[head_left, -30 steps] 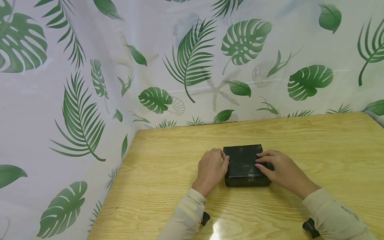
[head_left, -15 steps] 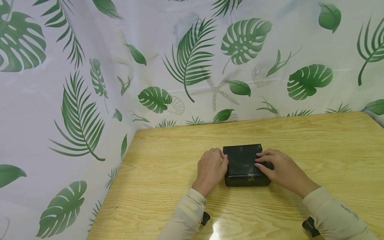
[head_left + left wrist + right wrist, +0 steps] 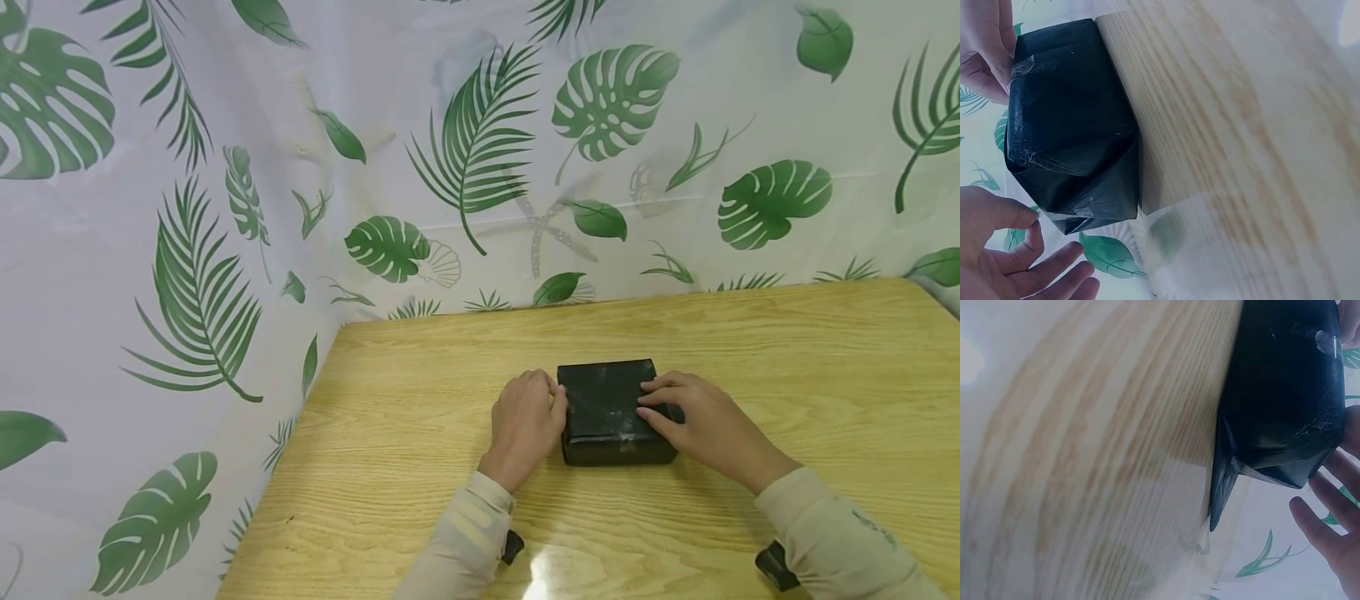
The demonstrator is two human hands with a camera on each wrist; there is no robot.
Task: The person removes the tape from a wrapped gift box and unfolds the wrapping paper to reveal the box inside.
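Note:
A black-wrapped box (image 3: 603,404) sits on the wooden table between both hands, with tape along its creased end folds. My left hand (image 3: 525,425) is at its left edge. In the left wrist view, the thumb and forefinger meet at the tips beside the box's corner while the other fingers stay loose; I cannot tell whether anything is between the tips. My right hand (image 3: 705,425) rests its fingertips on the top near the right edge. The right wrist view shows those fingers spread and fairly straight along the box (image 3: 1285,381), where a folded flap (image 3: 1222,490) sticks out at the end.
The wood-grain table (image 3: 420,400) runs back to a white curtain (image 3: 480,150) printed with green leaves, which also hangs on the left. Small black objects (image 3: 513,547) show under both beige sleeves (image 3: 840,542).
My left fingertips have shifted slightly left, away from the top of the box. The box and my right hand have stayed in place.

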